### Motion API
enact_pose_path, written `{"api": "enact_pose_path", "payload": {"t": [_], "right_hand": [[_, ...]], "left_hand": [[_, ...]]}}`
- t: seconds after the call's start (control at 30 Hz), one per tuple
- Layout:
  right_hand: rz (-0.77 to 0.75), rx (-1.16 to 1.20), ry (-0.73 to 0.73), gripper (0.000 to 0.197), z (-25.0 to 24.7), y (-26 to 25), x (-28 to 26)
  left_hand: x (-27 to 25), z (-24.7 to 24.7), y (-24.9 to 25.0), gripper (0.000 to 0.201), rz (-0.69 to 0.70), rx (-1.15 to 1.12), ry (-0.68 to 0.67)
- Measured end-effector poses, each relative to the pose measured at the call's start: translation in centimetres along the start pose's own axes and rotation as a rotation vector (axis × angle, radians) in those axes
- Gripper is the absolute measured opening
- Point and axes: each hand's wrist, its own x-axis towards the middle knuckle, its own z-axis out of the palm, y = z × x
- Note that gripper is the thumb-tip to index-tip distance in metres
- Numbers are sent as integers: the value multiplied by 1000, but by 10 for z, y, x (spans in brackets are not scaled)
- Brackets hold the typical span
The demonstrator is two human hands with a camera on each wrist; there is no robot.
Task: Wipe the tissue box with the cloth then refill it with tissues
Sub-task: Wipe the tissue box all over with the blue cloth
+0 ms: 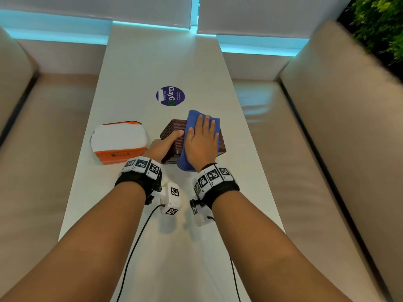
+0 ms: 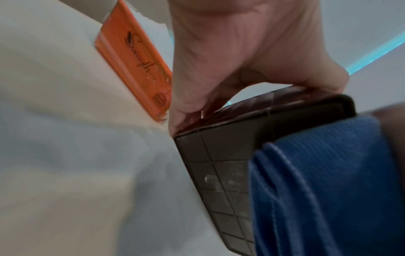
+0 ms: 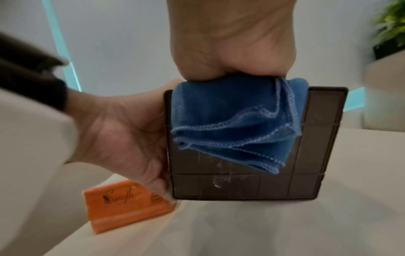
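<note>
A dark brown ribbed tissue box (image 1: 173,126) lies on its side on the white table (image 1: 152,62). Its flat gridded base (image 3: 241,187) faces me. My left hand (image 1: 162,146) grips the box's left side, thumb on top. My right hand (image 1: 201,142) lies flat with straight fingers on a folded blue cloth (image 1: 194,116), pressing it onto the box's upper face. The cloth's near end (image 3: 230,112) hangs over the base. The left wrist view shows the left hand (image 2: 230,60) on the box edge (image 2: 219,155) beside the cloth (image 2: 317,181). An orange pack of white tissues (image 1: 118,138) sits left of the box.
A round purple sticker (image 1: 170,96) marks the table beyond the box. Beige benches run along the left (image 1: 32,149) and right (image 1: 327,127) sides of the narrow table. A green plant (image 1: 381,22) stands at the far right. Camera cables trail from both wrists.
</note>
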Motion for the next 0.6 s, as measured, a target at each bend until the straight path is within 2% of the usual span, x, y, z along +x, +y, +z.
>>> {"api": "enact_pose_path", "payload": {"t": [0.2, 0.3, 0.4, 0.5, 0.57, 0.6], "right_hand": [[63, 7, -12, 53, -7, 21, 21], [131, 192, -69, 52, -20, 33, 29], [202, 417, -241, 49, -30, 43, 37], [375, 760, -375, 34, -37, 60, 37], [485, 913, -363, 30, -38, 71, 36], [505, 948, -364, 29, -39, 73, 34]], "left_hand": [[5, -2, -11, 48, -18, -117, -18], [10, -5, -16, 43, -22, -174, -31], [9, -6, -17, 29, -34, -203, -54], [5, -7, -20, 37, -20, -230, -90], [6, -11, -23, 48, -15, -249, -113], [5, -12, -23, 47, -14, -256, -121]]}}
